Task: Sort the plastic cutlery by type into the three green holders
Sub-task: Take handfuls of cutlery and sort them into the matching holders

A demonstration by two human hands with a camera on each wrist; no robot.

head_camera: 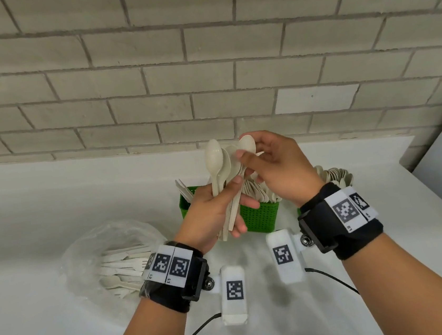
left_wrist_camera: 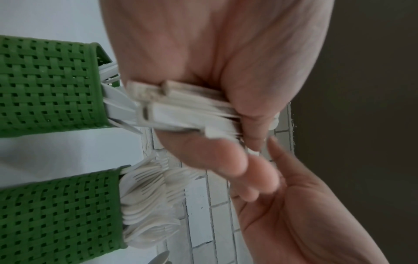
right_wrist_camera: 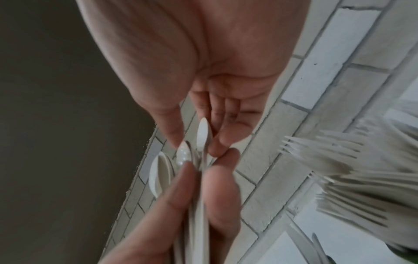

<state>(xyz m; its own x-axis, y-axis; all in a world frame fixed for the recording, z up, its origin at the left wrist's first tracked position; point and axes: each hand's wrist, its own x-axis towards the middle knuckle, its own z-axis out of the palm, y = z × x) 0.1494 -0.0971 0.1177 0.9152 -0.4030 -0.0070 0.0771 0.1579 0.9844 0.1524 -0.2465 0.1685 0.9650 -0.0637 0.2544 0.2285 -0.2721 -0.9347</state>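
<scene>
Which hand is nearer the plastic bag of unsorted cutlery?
Left. The left hand is raised just right of the plastic bag; the right hand is farther right, beyond it.

A bag of loose cutlery (head_camera: 115, 264) lies on the counter (head_camera: 40, 210) toward its left side. Right of it, near the back edge, three holders stand in a row: knives holder (head_camera: 185, 207) leftmost, forks holder (head_camera: 261, 215) in the middle, spoons holder (head_camera: 335, 176) rightmost. A brick wall (head_camera: 202, 59) stands behind the counter.
</scene>
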